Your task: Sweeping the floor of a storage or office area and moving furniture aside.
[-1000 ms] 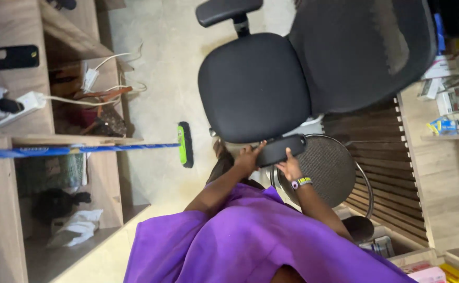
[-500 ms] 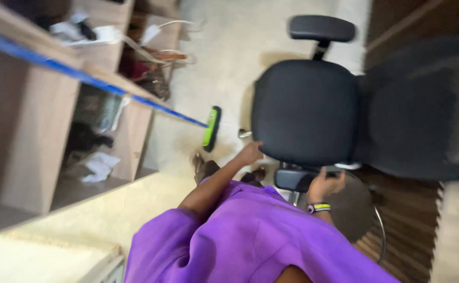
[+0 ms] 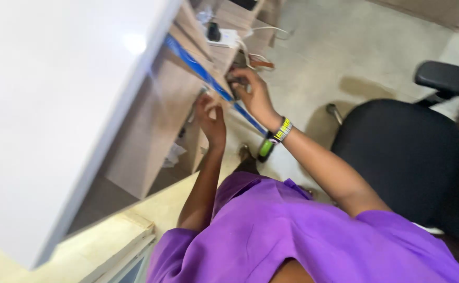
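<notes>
Blue broom handle (image 3: 203,73) runs slantwise along the front edge of the wooden desk (image 3: 151,131), from the upper left down toward the floor, and both hands are on it. Right hand (image 3: 253,94), the one with the beaded yellow-and-black wristband (image 3: 282,130), sits at the desk's far corner with its fingers curled around the handle. Left hand (image 3: 211,118) is just beside it, lower along the same edge, palm against the handle and the wood; the picture is smeared, so whether those fingers wrap the handle or only press it, I cannot tell.

Broom head (image 3: 265,149), green with a dark bristle strip, hangs just below the right wrist, near the pale floor (image 3: 344,52). The handle looks thin and straight, glossy blue, partly covered by the hands.

Room to move is tight on one side: a white slab of surface (image 3: 56,105) fills the left of the view, with the desk's open compartments under it. On the right a black office chair (image 3: 397,157) stands near the right forearm, its armrest (image 3: 449,78) well apart from the hands. Between desk and chair lies a bare strip of floor. A white power strip (image 3: 224,36) with cables rests on the desk's top near its far corner.
</notes>
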